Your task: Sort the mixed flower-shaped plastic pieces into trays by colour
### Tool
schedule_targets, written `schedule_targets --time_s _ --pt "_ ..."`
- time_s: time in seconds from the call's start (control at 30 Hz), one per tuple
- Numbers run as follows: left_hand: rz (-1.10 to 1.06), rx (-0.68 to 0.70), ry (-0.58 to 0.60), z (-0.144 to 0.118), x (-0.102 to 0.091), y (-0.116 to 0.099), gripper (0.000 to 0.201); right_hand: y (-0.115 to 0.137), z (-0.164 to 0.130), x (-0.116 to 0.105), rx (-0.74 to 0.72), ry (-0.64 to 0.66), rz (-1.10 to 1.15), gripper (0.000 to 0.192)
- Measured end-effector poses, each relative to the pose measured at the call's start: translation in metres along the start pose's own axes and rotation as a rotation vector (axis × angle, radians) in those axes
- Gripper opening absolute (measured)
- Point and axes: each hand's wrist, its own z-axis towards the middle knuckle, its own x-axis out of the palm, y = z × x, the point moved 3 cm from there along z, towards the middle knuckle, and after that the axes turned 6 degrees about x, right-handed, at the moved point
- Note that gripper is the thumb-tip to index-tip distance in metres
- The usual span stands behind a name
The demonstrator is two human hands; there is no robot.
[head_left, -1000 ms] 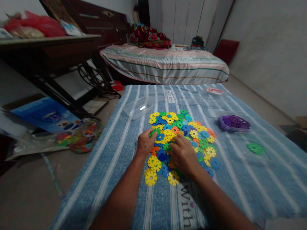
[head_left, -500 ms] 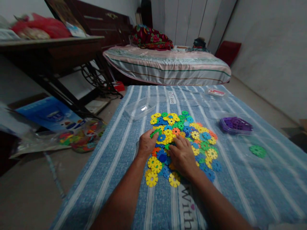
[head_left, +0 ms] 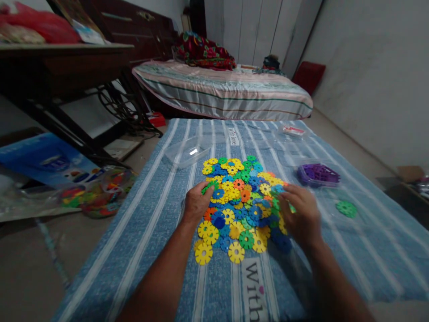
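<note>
A pile of flat, notched plastic discs in yellow, blue, green and orange is spread over the striped cloth in front of me. At the pile's left edge, my left hand pinches a green notched disc between thumb and fingers. My right hand is over the right side of the pile, palm down, fingers stretched toward the discs and somewhat blurred. Some green shows beside its fingers; whether they touch it is unclear.
A clear plastic tub stands beyond the pile. To the right are a clear container of purple pieces and a separate green disc in clear plastic. A red-and-white packet lies farther back. Bagged colourful pieces sit on the floor at left.
My right hand has moved right from the middle of the pile to its right side, uncovering discs there. My left hand keeps its green disc. The view has shifted slightly.
</note>
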Motion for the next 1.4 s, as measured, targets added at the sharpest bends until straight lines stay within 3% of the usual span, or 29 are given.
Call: schedule_targets --time_s 0.17,0.27,0.37,0.53,0.67,0.8,1.4 --pt "0.001 0.009 -0.008 0.0 0.001 -0.001 0.041 -0.073 0.007 -0.056 0.078 -0.136 -0.389 0.015" --pt "0.012 0.015 -0.016 0.001 0.001 -0.002 0.04 -0.087 0.0 -0.066 0.087 -0.162 -0.462 0.017" --pt "0.027 0.014 -0.011 0.001 0.0 -0.003 0.039 -0.07 -0.014 -0.049 0.077 -0.098 -0.338 0.016" --pt "0.038 -0.011 -0.019 0.001 -0.002 -0.002 0.04 -0.031 -0.039 0.002 0.05 0.151 -0.118 0.018" --pt "0.032 -0.002 -0.023 0.001 -0.002 0.0 0.04 -0.03 -0.05 0.025 0.114 0.268 -0.142 0.02" --pt "0.029 -0.017 -0.013 0.002 -0.001 0.0 0.041 -0.038 -0.056 0.031 0.165 0.338 -0.16 0.022" --pt "0.031 -0.003 -0.012 0.002 -0.002 -0.001 0.041 -0.038 -0.056 0.036 0.23 0.347 -0.197 0.027"
